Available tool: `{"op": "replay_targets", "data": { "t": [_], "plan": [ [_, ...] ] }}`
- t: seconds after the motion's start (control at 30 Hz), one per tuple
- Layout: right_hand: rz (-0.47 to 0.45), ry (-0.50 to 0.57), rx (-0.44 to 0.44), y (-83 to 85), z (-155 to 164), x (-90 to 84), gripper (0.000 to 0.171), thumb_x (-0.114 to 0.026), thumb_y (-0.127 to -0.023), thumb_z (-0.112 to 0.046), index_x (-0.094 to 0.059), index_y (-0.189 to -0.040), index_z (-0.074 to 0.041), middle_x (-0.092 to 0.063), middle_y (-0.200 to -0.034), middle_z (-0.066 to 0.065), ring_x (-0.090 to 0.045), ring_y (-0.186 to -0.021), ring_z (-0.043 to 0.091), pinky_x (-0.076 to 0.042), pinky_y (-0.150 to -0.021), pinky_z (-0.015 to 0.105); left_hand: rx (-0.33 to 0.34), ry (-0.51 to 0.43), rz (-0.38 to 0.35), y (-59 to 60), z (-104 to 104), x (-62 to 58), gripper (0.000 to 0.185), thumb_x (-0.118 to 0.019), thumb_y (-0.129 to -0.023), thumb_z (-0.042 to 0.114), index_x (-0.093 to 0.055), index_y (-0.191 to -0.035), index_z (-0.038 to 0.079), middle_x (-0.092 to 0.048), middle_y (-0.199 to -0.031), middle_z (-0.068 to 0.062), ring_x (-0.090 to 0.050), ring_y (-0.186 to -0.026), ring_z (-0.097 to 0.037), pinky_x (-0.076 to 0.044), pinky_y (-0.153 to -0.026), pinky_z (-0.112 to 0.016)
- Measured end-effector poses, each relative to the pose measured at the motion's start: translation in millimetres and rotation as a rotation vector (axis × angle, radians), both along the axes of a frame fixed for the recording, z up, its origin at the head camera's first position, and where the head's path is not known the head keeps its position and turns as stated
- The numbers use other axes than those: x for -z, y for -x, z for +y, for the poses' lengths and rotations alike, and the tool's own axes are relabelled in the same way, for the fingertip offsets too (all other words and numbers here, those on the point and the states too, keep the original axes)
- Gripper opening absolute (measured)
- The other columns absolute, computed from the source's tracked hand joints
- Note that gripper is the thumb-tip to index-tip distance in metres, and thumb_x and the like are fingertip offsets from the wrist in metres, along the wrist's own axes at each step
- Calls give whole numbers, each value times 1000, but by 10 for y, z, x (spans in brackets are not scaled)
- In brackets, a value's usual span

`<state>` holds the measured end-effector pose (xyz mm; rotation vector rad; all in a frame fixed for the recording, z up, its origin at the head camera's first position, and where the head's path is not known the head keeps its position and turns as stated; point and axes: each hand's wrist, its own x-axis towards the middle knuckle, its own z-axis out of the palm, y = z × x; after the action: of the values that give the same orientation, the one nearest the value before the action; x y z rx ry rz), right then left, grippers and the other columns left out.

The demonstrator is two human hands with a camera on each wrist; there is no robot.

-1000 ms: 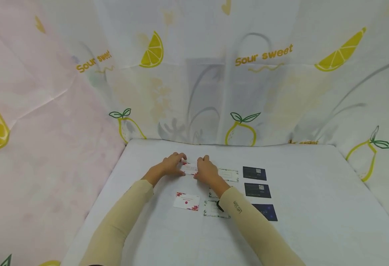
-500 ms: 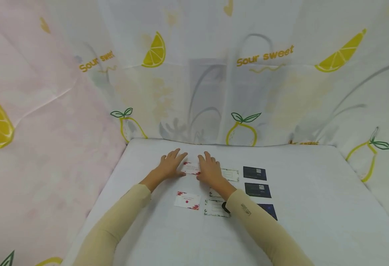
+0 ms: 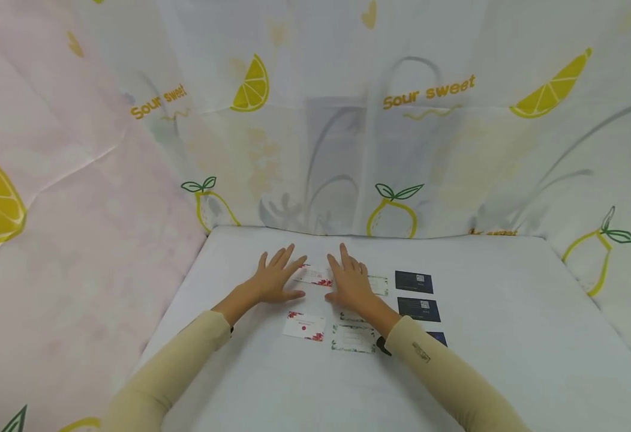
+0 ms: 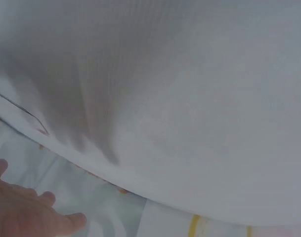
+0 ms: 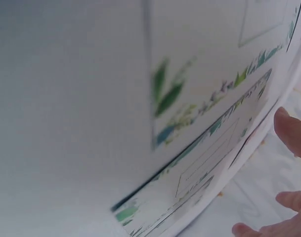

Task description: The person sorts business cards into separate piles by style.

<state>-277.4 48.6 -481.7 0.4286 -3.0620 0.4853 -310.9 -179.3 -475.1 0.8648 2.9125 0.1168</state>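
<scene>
My left hand has its fingers spread, its fingertips over the left end of a white card with red flowers in the back row. At that card's right end is my right hand, fingers also straight and spread, overlapping a green-bordered card behind it. Neither hand holds anything. In the left wrist view the left hand shows at the lower left corner over the white surface. The right wrist view has the right hand's fingers at the right edge, beyond green-leaf cards.
A second red-flowered card lies nearer the front, beside a green-bordered card. Another green-bordered card is partly hidden by the right wrist. Dark blue cards form a column at right. A lemon-print curtain stands behind the white table.
Both hands have gone from curled fingers at the back red-flowered card's ends to straight, spread fingers. They have drawn slightly apart, uncovering more of that card.
</scene>
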Motion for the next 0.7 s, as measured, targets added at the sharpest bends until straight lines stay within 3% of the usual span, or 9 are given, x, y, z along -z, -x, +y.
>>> {"op": "replay_targets", "data": {
  "t": [0.23,0.47,0.7],
  "plan": [
    [5,-2,-60,-98,33,19,97,-83,-78,-39,-30,-155,-15,-2,-166,15,-32,-143,41,-26,-114,60,65,68,31,-183,9,-29,87,-61,-89,62,-27,-156,19,-12,-165,-18,-22,-149,-42,-15,-111,-72],
    [-16,-4,-98,-194,25,41,92,-82,-80,-41,-34,-153,-14,-9,-166,15,-36,-142,40,-31,-113,58,40,-15,-59,-324,12,-29,81,-67,-88,55,-35,-153,18,-31,-158,-17,-37,-141,-40,-29,-108,-66],
    [-62,20,-105,-282,17,-39,88,-81,-81,-38,-35,-152,-15,-13,-165,13,-36,-142,41,-29,-113,58,88,-70,-76,-412,6,-49,83,-72,-84,55,-40,-149,16,-43,-149,-17,-46,-134,-38,-41,-100,-60]
  ]
}}
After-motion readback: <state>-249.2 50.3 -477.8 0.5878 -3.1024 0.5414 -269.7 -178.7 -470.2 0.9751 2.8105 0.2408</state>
